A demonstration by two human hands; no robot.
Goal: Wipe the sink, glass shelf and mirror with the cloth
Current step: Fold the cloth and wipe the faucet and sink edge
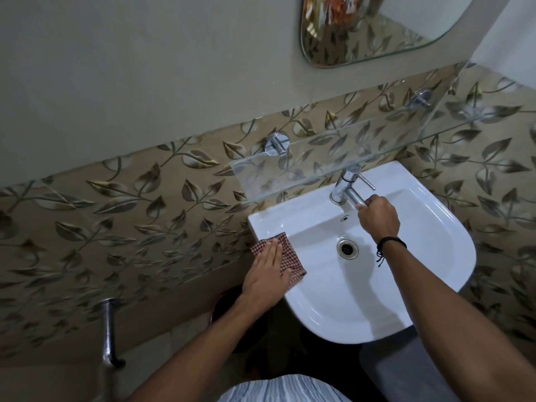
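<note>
Striped fabric (278,390) at the bottom edge sits closest, and two bare forearms reach from it to the white sink (452,227). On the sink's left rim the left grip (268,274) lies flat, fingers straight and together, pressing a folded red-and-white checked cloth (291,255) against the glazed surface; nothing is clenched there. Across the basin the right grip (378,217) is wrapped round the spout of the chrome tap (346,187), a black cord band on its wrist. This looks like the sink stage, with the glass shelf (319,158) and the mirror (377,30) above probably yet to come. To wipe well, I would keep the palm's weight even over the cloth, follow the rim's curve in overlapping passes, then work down the slope toward the metal-ringed drain (347,248), using the tap hold as a brace. Smooth, glossy ceramic should let the woven cloth slide easily. Clear and thin-edged, the shelf rests on round chrome brackets (277,143); the mirror has rounded corners; the wall tiles (145,213) carry a leaf pattern that looks raised.
</note>
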